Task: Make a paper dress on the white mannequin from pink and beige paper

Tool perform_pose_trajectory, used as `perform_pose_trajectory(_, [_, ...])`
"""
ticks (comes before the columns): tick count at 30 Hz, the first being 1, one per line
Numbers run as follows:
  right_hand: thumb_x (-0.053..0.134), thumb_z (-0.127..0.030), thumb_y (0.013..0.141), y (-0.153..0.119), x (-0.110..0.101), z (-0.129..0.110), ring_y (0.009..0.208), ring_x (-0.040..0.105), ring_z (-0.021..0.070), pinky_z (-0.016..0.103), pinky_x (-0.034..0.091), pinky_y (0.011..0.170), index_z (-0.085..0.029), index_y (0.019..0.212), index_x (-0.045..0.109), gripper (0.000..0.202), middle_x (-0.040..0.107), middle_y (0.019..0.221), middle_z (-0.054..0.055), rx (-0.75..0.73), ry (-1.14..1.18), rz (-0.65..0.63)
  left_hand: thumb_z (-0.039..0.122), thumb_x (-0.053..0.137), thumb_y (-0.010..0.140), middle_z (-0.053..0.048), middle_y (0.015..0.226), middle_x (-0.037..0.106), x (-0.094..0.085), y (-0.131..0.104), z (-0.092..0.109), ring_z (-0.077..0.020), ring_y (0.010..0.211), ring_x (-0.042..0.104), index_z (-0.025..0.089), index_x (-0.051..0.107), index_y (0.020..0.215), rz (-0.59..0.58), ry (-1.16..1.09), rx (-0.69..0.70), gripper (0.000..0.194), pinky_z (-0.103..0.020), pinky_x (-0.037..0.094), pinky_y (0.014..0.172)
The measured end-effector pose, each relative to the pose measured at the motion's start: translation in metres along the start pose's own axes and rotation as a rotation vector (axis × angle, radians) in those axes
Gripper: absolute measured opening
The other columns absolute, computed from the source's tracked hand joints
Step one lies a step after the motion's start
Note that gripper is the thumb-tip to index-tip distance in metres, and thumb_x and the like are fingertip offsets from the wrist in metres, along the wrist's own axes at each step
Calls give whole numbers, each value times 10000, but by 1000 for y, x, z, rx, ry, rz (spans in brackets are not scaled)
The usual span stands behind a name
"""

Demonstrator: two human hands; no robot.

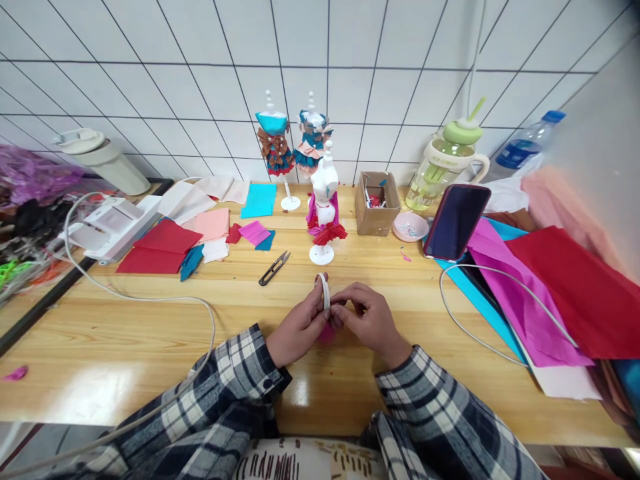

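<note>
While holding a white band (326, 293) on edge in the left hand (297, 333), directly on the near side of the front dress form (325, 179), resting the curled right hand (373, 323) just beside the band, fingertips drawn close together. Not being able to tell about any grip between the right fingertips. Showing a bit of pink fabric (326, 333) beneath the hands, also nearer than the form. Working over a light wooden table (240, 317), having black snips (274, 269) lying slantwise to the near left of the form. Having, farther left of it, a red cloth (155, 250) lying among smaller coloured pieces. Seeing, well to its right, a magenta cloth (525, 300) lying behind a loop of cable, and a phone (457, 220) leaning upright. Seeing the form itself standing upright, wearing red and magenta ruffles. Having a cardboard box (375, 223) sitting to its right, just beside a small pink dish (401, 234). Facing, behind it and leftward, a form in blue and brown (274, 141) and another in teal and peach (311, 145), both standing before a tiled wall (355, 40).
</note>
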State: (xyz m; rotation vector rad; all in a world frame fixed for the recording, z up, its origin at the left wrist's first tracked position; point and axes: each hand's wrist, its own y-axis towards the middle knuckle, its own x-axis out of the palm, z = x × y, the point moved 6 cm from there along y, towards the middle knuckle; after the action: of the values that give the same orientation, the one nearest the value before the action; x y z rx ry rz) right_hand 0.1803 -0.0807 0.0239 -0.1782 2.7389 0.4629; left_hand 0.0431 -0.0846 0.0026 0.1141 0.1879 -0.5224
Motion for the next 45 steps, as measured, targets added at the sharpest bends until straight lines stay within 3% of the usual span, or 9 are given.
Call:
perform_pose_trajectory(4, [691,-244,798,-3,-4,-6,779,601,160,282,486,702,-203,975,682,181,637,832,22,-47,-157,100,219,385,958,-142,1235,638,0,0,3,-222,1153,594,139,8,1546,-9,162,41,704,-418,447,1032])
perform_pose_trajectory(8, [626,-233,858,-7,3,-13,780,619,156,280,485,731,-208,911,699,94,677,832,29,-125,-273,50,170,376,928,-156,1262,623,-2,-1,7,-218,1077,640,146,-9,1545,29,352,63,727,-381,497,946])
perform_pose_trajectory(14, [600,-247,877,-10,8,-15,802,624,171,287,480,740,-208,924,720,134,702,849,39,-174,-419,14,147,333,909,-206,1244,615,1,-2,5,-253,1019,665,122,-13,1540,-42,528,2,720,-410,504,903])
perform_pose_trajectory(22, [554,-246,899,-8,4,-15,783,638,148,254,469,703,-227,903,722,169,710,846,26,-148,-409,-12,200,339,943,-145,1119,665,2,-1,13,-215,942,664,142,47,1537,-41,452,27,664,-355,503,878])
perform_pose_trajectory(26, [527,-250,922,-9,4,-16,804,630,154,255,454,709,-230,934,718,192,710,876,27,-193,-510,-70,219,326,963,-72,868,669,1,-1,11,-181,751,637,135,65,1534,-47,364,17,633,-305,520,751])
perform_pose_trajectory(32, [524,-195,910,-10,-6,-19,833,625,157,258,436,701,-236,959,705,192,713,925,23,-278,-626,-63,262,307,974,-46,815,650,-1,-1,8,-175,669,593,143,67,1536,-125,331,1,622,-292,503,690])
perform_pose_trajectory(34, [517,-212,921,-8,-12,-17,838,623,154,254,436,701,-236,954,704,192,709,920,27,-264,-632,-23,253,312,968,-45,827,658,-4,-1,9,-174,705,603,151,129,1530,-132,347,17,599,-294,504,720])
perform_pose_trajectory(39, [508,-245,937,-7,-20,-17,866,623,161,265,453,740,-223,963,693,187,698,926,47,-256,-604,84,319,406,924,-107,1107,680,-12,-3,23,-235,1008,613,165,590,1240,-86,499,88,397,-369,464,917])
perform_pose_trajectory(45, [491,-232,944,-7,-15,-16,885,614,179,294,473,768,-219,965,680,190,688,931,57,-254,-550,19,402,370,978,-40,900,721,-16,0,25,-170,792,625,203,678,1048,-58,558,-18,374,-269,455,725])
